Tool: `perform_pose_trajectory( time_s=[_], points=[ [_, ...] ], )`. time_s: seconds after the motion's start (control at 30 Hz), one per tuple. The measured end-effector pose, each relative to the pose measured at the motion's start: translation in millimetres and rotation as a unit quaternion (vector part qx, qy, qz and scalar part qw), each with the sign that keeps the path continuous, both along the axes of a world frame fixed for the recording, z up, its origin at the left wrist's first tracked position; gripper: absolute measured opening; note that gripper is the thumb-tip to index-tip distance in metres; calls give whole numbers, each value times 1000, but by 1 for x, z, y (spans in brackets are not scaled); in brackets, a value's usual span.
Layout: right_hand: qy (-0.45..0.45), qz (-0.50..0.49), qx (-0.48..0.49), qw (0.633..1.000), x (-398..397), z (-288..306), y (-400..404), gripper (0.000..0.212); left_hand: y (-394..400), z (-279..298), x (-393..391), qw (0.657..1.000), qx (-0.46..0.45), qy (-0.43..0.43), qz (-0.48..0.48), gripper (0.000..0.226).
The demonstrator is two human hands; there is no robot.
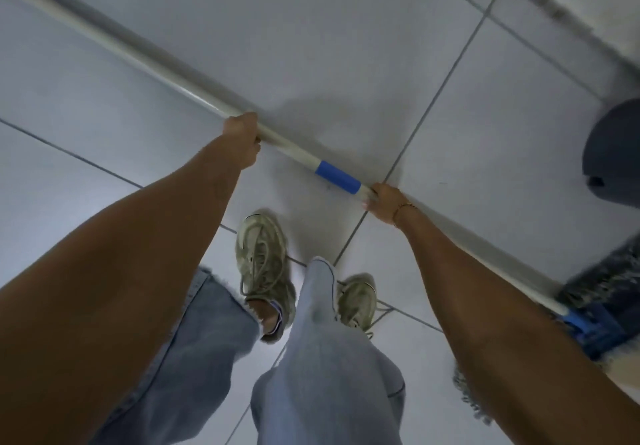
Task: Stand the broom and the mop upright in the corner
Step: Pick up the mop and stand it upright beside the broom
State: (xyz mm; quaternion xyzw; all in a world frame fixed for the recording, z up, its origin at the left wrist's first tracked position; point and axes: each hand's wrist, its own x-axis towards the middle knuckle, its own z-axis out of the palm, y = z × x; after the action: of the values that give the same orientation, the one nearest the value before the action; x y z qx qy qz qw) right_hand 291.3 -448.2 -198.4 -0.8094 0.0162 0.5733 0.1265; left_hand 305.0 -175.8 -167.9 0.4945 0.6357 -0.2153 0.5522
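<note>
The mop has a long white handle (145, 58) with a blue tape band (337, 177). It runs slantwise from the top left to a blue clamp and grey stringy head (602, 309) at the lower right. My left hand (242, 136) grips the handle near its middle. Just past the blue band, my right hand (386, 202) holds it, a thin bracelet on the wrist. The handle is held low over the floor. No broom shows in view.
White floor tiles (311, 46) with dark grout lines lie below. My two feet in pale sneakers (263, 257) and jeans stand under the handle. A dark rounded bin-like object (613, 157) sits at the right edge. A wall base (554, 1) runs across the top right.
</note>
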Motion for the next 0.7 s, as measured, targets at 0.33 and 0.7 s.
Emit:
perform_pose_trajectory(
  time_s=[0.33, 0.7],
  points=[
    [-79, 13, 18, 997, 15, 202, 16, 31, 11, 228, 28, 969, 42, -215, 114, 13],
    [-235, -169, 15, 957, 48, 547, -9, 26, -67, 630, 113, 880, 19, -456, -135, 6]
  ],
)
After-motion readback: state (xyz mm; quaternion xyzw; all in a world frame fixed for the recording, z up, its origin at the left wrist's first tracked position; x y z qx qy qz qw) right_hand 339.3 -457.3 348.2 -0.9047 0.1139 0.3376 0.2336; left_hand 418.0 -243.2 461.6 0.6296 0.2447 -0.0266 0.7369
